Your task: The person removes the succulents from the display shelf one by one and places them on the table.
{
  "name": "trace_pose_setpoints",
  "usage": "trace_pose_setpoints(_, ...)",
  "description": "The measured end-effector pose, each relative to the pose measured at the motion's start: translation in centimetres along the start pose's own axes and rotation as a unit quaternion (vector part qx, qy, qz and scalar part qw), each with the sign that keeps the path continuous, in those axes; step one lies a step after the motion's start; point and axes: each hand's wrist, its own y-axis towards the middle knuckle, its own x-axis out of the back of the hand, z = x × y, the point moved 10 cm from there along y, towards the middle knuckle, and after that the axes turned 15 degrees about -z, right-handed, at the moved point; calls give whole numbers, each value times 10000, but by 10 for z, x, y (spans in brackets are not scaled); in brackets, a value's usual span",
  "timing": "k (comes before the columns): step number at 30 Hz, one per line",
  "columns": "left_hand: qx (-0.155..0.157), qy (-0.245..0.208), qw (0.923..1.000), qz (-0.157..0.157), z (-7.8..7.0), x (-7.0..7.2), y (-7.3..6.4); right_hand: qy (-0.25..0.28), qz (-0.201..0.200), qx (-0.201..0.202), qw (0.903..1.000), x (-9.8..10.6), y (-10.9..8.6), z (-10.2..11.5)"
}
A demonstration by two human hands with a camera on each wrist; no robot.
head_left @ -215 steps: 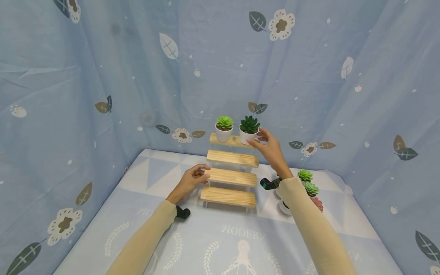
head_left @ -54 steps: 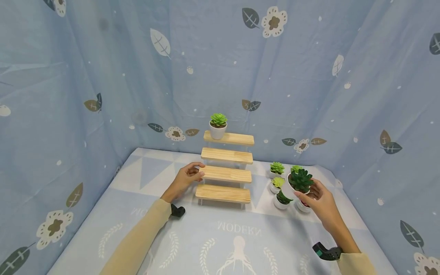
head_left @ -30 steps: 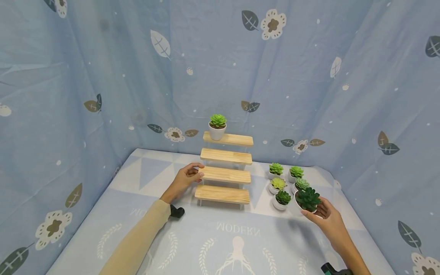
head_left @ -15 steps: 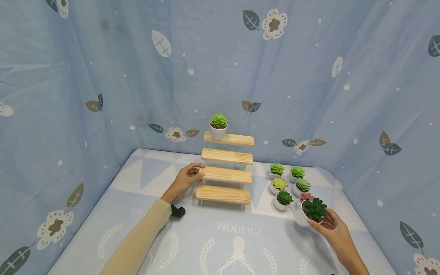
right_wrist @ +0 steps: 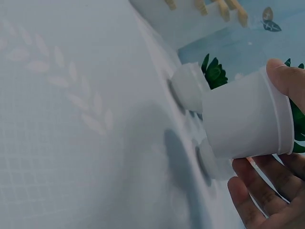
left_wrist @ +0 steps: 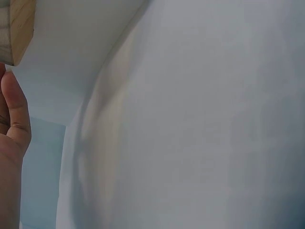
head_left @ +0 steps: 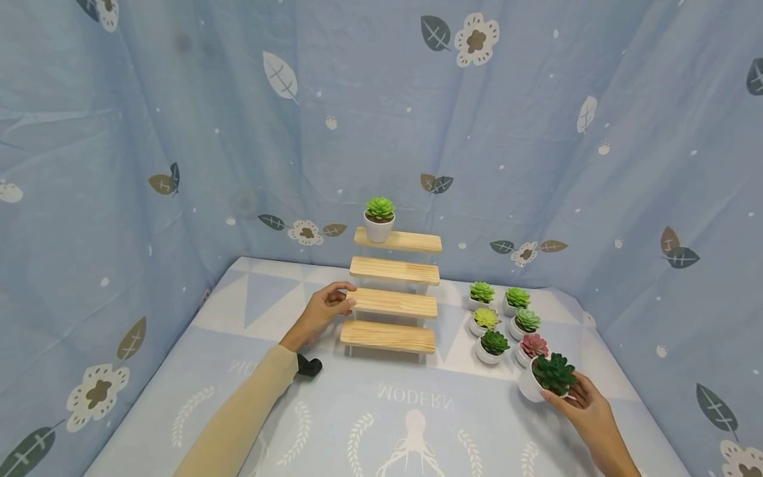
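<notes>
In the head view, my right hand holds a dark green potted succulent by its white pot, thumb on one side and fingers on the other. The right wrist view shows this white pot raised off the cloth, with a shadow beneath. My left hand is at the left end of a stepped wooden stand, thumb and forefinger at the end of its third board from the top. The left wrist view catches fingers against a board's corner. A bright green succulent stands on the top board's left.
Several small potted succulents stand in two columns right of the stand, among them a pink one just behind the held pot and a dark green one. A patterned blue curtain hangs behind the cloth-covered table.
Earlier my right hand had the dark green succulent at the top board; it has since carried it right and nearer, past the small pots, uncovering the pink one. The left hand stays at the stand.
</notes>
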Motion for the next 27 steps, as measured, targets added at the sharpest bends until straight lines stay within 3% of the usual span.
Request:
trace_pose_setpoints(20,44,-121,9999,5,1,1,-2,-415,-516,215,9976,9,9,-21)
trace_pose_setpoints(27,-35,-134,9999,13,-1,-1,-2,-387,-489,171,9979,7,11,-27)
